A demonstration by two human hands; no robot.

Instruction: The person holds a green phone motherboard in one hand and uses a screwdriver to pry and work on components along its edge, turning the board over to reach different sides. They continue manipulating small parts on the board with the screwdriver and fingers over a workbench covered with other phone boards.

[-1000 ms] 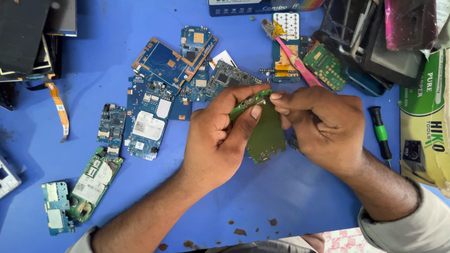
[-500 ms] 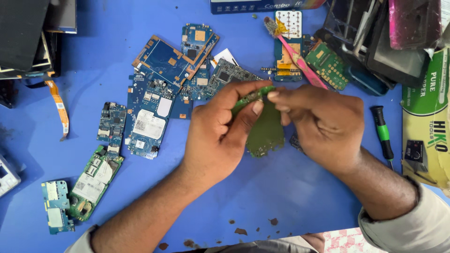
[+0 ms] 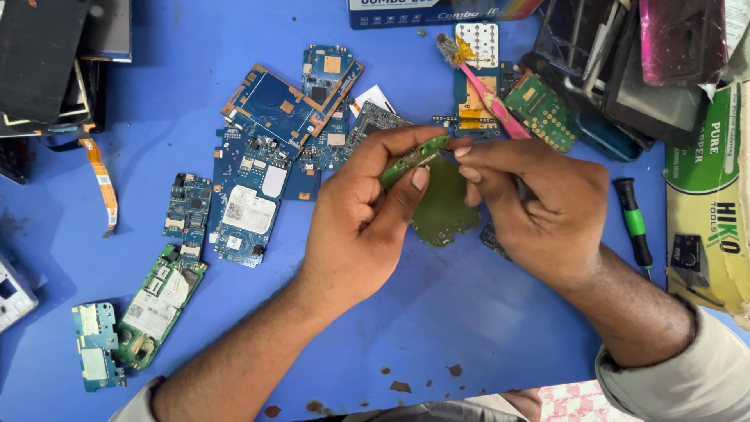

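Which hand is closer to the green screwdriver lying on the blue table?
Right. The right hand is just beside the green screwdriver, not touching it. The left hand is farther away, on the other side of the green circuit board both hands hold.

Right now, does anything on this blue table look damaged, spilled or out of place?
Yes. Small brown flakes lie scattered on the blue table, near its front edge. An orange flex cable lies loose and bent at the left. Circuit boards overlap in an untidy heap.

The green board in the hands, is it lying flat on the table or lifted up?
Lifted up. The green board is pinched at its top edge by the left hand and right hand, tilted above the blue table.
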